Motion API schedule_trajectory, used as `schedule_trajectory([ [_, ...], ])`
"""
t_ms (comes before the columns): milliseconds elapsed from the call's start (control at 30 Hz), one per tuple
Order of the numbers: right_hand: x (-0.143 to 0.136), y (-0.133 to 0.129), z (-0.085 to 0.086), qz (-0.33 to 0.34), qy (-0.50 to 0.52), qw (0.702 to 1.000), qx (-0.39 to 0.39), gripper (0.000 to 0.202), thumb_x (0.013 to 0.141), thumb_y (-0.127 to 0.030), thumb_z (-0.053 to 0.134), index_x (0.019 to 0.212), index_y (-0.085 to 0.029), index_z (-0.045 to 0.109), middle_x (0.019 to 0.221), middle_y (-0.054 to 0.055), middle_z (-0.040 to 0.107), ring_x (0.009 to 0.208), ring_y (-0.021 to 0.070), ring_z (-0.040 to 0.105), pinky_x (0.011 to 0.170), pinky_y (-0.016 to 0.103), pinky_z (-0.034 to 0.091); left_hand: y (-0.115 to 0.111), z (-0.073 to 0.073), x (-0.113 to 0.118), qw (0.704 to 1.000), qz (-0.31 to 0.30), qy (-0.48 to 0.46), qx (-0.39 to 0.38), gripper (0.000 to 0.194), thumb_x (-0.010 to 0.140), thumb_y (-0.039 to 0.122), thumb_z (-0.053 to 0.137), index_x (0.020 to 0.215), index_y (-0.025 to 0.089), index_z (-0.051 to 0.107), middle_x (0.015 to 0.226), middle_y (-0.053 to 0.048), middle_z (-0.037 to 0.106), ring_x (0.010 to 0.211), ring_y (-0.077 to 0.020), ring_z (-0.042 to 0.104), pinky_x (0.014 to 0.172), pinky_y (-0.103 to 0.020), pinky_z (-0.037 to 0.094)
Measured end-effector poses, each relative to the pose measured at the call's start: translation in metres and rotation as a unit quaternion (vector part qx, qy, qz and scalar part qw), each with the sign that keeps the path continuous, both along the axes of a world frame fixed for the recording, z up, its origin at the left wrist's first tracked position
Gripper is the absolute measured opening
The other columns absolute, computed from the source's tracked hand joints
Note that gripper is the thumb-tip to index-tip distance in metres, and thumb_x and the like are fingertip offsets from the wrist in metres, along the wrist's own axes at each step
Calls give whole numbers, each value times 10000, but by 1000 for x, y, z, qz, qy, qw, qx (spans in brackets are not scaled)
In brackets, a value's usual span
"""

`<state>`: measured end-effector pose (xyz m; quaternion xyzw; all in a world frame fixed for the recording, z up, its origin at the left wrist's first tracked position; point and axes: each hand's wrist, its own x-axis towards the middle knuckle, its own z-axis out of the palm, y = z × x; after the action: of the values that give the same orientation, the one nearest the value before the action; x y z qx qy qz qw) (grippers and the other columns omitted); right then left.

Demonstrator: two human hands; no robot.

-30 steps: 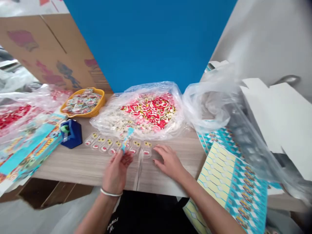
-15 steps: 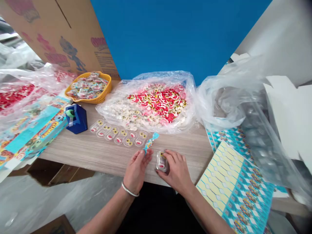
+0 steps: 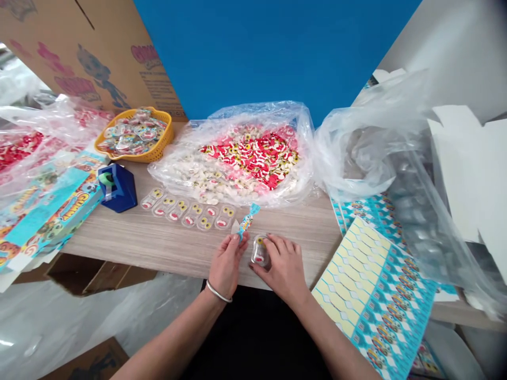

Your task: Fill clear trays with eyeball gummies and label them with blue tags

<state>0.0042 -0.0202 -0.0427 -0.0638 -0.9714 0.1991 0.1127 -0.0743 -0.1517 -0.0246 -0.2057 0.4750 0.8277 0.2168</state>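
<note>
My left hand (image 3: 226, 265) pinches the lower end of a blue printed sticker strip (image 3: 246, 221), which stands up above the fingertips. To its right, my right hand (image 3: 284, 266) has its thumb and fingers around a small clear plastic tray (image 3: 259, 251) on the table. Yellow-and-black eye pieces and a red-and-white mouth piece show in that tray. Beyond my hands, several similar clear trays (image 3: 192, 215) with eyes and mouths lie in a row. Behind them a clear bag (image 3: 182, 182) spreads open, full of red, white and yellow candy pieces.
A yellow basket (image 3: 160, 149) of packed pieces and a blue tape dispenser (image 3: 122, 189) stand left, beside a printed carton (image 3: 59, 203). Sticker sheets (image 3: 356, 274) and a plastic bag of clear trays (image 3: 415, 211) lie right. A blue panel (image 3: 277, 53) rises behind.
The view has shifted slightly, so the table contents appear higher and further left. The strip in my left hand now stands a little more upright, its lower part peeling. My right hand still holds the tray.
</note>
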Motion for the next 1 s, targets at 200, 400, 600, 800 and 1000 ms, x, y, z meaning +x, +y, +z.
schedule_trajectory([
  [200, 0, -3, -6, -7, 7, 1000, 15, 591, 793, -564, 694, 1200, -144, 615, 1265, 172, 624, 1145, 326, 532, 947, 454, 351, 2, -5, 3, 999, -27, 18, 6, 233, 701, 350, 796, 770, 166, 671, 878, -67, 752, 934, -200, 690, 972, -372, 459],
  [400, 4, -7, -10, -11, 22, 1000, 12, 521, 849, -537, 638, 1176, -133, 616, 1273, 201, 603, 1139, 333, 535, 937, 457, 371, 6, -7, 4, 998, -51, 32, -5, 231, 708, 359, 791, 762, 163, 682, 847, -55, 742, 928, -192, 686, 987, -363, 454],
  [600, 4, -7, -12, -23, 30, 999, -13, 539, 813, -554, 675, 1140, -129, 618, 1268, 208, 580, 1117, 331, 538, 922, 455, 404, 5, -7, 1, 995, -82, 37, -34, 263, 704, 388, 791, 771, 149, 703, 864, -74, 742, 910, -187, 677, 966, -346, 460],
  [800, 5, -7, -12, -15, 30, 999, -24, 642, 758, -568, 728, 1184, -109, 589, 1276, 221, 575, 1139, 346, 537, 939, 479, 424, 4, -11, 0, 996, -80, 36, -14, 216, 732, 358, 772, 781, 159, 702, 877, -66, 740, 932, -185, 671, 963, -348, 468],
  [1000, 12, 7, 2, -63, 83, 983, -151, 465, 839, -458, 664, 1186, -164, 564, 1294, 184, 576, 1197, 314, 535, 992, 488, 437, -8, -5, -7, 987, -121, 82, -74, 267, 737, 433, 754, 787, 172, 724, 862, -60, 732, 870, -184, 655, 861, -305, 480],
])
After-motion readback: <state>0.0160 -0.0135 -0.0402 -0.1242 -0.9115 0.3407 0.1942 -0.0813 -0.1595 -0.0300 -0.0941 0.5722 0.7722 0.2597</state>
